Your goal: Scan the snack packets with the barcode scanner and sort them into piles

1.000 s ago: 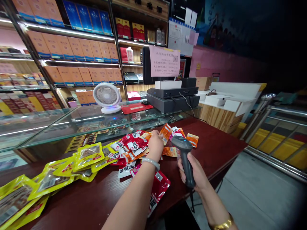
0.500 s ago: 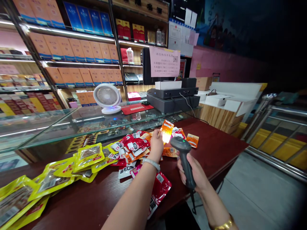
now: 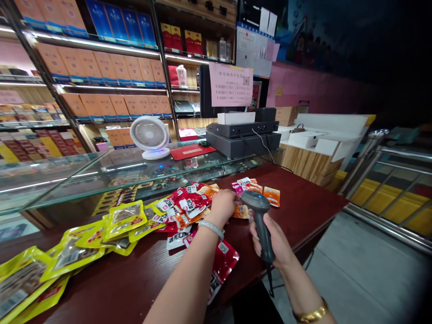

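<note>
My right hand (image 3: 272, 240) is wrapped round the handle of a dark grey barcode scanner (image 3: 259, 220), whose head points away over the table. My left hand (image 3: 224, 206), with a pale bangle at the wrist, is bent down over an orange snack packet (image 3: 241, 211) just left of the scanner head. Its fingertips are partly hidden, so its grip does not show. Red and white snack packets (image 3: 192, 198) lie heaped left of this hand. A dark red packet (image 3: 225, 261) lies under my left forearm. Several orange and pink packets (image 3: 249, 183) lie beyond the scanner.
Yellow-edged packets (image 3: 124, 218) spread along the left of the dark red table (image 3: 111, 279). Behind stands a glass counter (image 3: 111, 166) with a white fan (image 3: 150, 135) and a dark till (image 3: 243, 141). A metal railing (image 3: 388, 216) is at right. The scanner's cable (image 3: 270, 281) hangs over the table edge.
My left hand held up a shiny orange packet before the scanner; that packet is no longer visible there. The hand has moved lower and turned downward. The scanner has hardly moved.
</note>
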Available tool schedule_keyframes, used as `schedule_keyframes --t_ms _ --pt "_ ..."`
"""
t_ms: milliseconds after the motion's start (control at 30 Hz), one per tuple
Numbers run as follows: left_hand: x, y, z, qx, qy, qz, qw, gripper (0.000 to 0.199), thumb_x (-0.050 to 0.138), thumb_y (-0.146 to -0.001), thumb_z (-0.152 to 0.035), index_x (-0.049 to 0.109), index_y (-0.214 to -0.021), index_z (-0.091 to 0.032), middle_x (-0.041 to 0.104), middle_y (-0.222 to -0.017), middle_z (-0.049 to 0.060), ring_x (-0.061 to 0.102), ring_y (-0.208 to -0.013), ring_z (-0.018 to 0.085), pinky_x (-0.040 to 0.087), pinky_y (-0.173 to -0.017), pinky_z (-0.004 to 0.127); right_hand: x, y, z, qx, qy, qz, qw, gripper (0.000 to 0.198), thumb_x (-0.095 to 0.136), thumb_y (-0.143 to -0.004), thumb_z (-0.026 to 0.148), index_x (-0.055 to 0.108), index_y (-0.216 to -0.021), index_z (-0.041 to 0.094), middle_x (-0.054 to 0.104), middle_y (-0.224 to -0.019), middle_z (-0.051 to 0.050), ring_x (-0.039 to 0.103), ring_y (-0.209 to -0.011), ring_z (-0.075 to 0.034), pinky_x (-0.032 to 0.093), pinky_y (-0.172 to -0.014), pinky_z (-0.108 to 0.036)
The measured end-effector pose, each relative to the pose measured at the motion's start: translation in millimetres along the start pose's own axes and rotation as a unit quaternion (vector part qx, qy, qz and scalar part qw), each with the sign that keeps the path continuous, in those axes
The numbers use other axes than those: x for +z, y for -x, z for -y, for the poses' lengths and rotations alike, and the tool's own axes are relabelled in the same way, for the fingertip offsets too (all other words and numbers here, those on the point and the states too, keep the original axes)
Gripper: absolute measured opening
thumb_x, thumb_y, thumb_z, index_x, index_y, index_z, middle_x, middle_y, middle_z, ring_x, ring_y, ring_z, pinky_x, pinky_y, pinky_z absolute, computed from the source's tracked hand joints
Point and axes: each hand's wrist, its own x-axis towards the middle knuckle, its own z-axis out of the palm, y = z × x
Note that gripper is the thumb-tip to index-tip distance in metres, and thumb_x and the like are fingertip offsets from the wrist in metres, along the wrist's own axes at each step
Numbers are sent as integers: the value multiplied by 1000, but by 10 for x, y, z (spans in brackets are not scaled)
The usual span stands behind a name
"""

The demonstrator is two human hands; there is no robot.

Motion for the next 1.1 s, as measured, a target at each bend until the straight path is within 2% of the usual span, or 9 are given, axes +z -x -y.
schedule_keyframes --t_ms 133,233,333,467,567,633,767,933,1100 --pt "-103 103 -37 -12 -156 70 985 35 77 -65 -44 71 -91 -21 65 -110 14 53 -112 34 36 -97 48 -11 -3 -5 -3 2 2 1000 41 56 -87 57 55 -103 19 54 -54 7 44 -27 -7 39 -26 -18" --pt "-68 110 -39 -2 -169 69 983 42 76 -64 -50 68 -91 -18 63 -114 16 52 -113 34 37 -96 46 -4 1 5 -3 2 0 1000 42 56 -87 56 55 -106 19 53 -54 7 43 -27 -7 38 -26 -17" --pt "-26 85 -25 4 -158 43 986 45 69 -72 -52 63 -98 -16 66 -107 17 58 -107 32 38 -93 44 10 8 15 -11 6 -7 1000 45 57 -86 57 55 -108 18 53 -54 7 43 -27 -7 38 -26 -17" --pt "-6 49 2 -36 -96 5 995 40 62 -81 -45 58 -109 -17 71 -93 12 66 -91 27 39 -91 42 26 14 14 -11 4 -15 1000 47 59 -85 59 55 -111 19 53 -54 7 42 -27 -7 37 -26 -17" --pt "31 5 40 -66 24 -45 996 27 60 -83 -34 62 -106 -20 72 -97 10 66 -91 24 43 -85 35 36 18 10 -14 5 -22 1000 49 59 -83 60 56 -110 19 53 -54 8 42 -27 -7 38 -26 -18" --pt "84 -37 71 -85 126 -66 986 19 54 -86 -27 66 -99 -20 72 -95 8 65 -88 21 45 -79 30 41 19 12 -18 5 -21 1000 46 58 -85 59 56 -108 19 53 -54 7 43 -28 -7 39 -26 -18" --pt "239 -121 123 -100 258 -84 957 22 50 -87 -21 70 -94 -18 72 -86 7 65 -82 19 47 -76 28 42 16 20 -12 3 -9 1000 42 56 -87 57 57 -106 19 53 -54 7 43 -29 -7 39 -27 -18" --pt "352 -149 146 -103 301 -109 942 22 53 -85 -22 71 -97 -19 71 -82 5 64 -81 18 49 -77 29 39 25 28 -12 -2 -5 1000 41 57 -88 55 56 -107 18 54 -55 7 44 -29 -7 40 -27 -18" --pt "313 -118 117 -110 255 -105 955 25 50 -84 -17 70 -100 -17 71 -83 7 61 -68 16 49 -70 29 28 22 23 -9 -4 -1 1000 42 59 -87 55 55 -107 18 54 -55 7 45 -29 -7 40 -28 -18"
